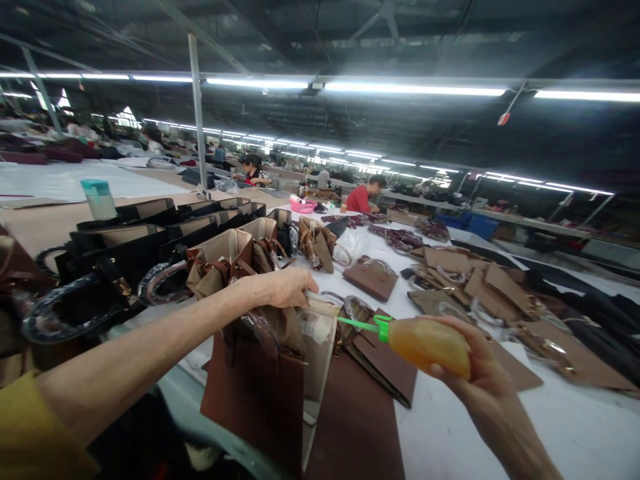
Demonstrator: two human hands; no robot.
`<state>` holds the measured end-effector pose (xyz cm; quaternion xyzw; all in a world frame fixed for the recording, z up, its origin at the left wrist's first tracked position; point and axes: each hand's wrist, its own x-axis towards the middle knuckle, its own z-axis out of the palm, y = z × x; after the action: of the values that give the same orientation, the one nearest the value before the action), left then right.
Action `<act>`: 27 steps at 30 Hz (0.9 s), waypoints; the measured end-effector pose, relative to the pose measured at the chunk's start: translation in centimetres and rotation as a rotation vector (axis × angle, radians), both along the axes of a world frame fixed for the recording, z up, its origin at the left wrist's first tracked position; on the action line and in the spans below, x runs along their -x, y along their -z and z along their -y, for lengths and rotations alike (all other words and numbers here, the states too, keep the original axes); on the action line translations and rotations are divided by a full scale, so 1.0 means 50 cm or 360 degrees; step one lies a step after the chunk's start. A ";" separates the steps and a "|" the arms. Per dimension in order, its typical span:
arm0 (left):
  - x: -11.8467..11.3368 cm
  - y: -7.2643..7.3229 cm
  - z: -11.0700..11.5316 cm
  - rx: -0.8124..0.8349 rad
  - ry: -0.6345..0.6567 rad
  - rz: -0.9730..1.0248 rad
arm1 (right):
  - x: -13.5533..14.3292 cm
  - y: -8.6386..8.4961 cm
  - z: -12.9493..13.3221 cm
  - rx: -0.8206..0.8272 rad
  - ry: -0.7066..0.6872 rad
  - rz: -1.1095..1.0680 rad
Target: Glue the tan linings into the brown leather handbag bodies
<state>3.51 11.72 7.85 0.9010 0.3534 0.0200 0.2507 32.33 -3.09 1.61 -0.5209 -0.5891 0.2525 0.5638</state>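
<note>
— Two rooms' worth of space, it looks like. What is this place?

— One long workshop hall seen from the head camera, with a dark roof and rows of strip lights (415, 89). A white work table (575, 427) runs under the hands. Other people sit at tables further back, one in a red top (361, 197).

— What lies on the table?

— Flat brown leather pieces (493, 283) spread at the right, a small brown bag (373, 277) lying flat near the middle, and a row of upright black handbags (125, 243) at the left with tan handbags (225, 257) beside them. A teal-capped bottle (99, 198) stands behind the black ones.

— And the hands?

— The left hand (285, 287) reaches across and rests on the top edge of an upright brown handbag (260, 393), fingers curled over its open mouth. Whether they pinch the edge I cannot tell. The right hand (470, 367) is wrapped tight round an orange squeeze bottle (430, 343).

— How does that bottle look?

— Soft, translucent, amber-orange, with a green collar and a thin green nozzle (357, 325). It lies nearly level, nozzle pointing left, its tip just beside the bag's pale inner side panel.

— And the bag?

— Reddish-brown, standing at the table's near edge, its handle wrapped in clear film, a pale lining showing inside.
</note>
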 end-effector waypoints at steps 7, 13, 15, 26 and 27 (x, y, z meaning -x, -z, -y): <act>-0.016 0.007 0.007 -0.0061 -0.0007 -0.0067 | 0.002 0.026 -0.028 -0.0024 0.0021 -0.0013; -0.022 0.011 0.004 -0.0095 0.0012 -0.0108 | -0.006 0.031 -0.041 -0.0031 -0.0062 -0.0023; -0.024 0.013 0.004 -0.0100 0.0017 -0.0118 | -0.007 0.034 -0.041 -0.0012 -0.0088 -0.0013; -0.021 0.013 0.010 -0.0176 0.0058 -0.0129 | -0.017 0.042 -0.037 0.0089 -0.0109 -0.0053; -0.020 0.014 0.010 -0.0182 0.0063 -0.0126 | -0.016 0.043 -0.037 0.0089 -0.0116 -0.0060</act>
<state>4.51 11.23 7.16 0.9207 0.3435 -0.0006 0.1850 33.15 -1.22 -0.52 -0.5099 -0.5896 0.2990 0.5504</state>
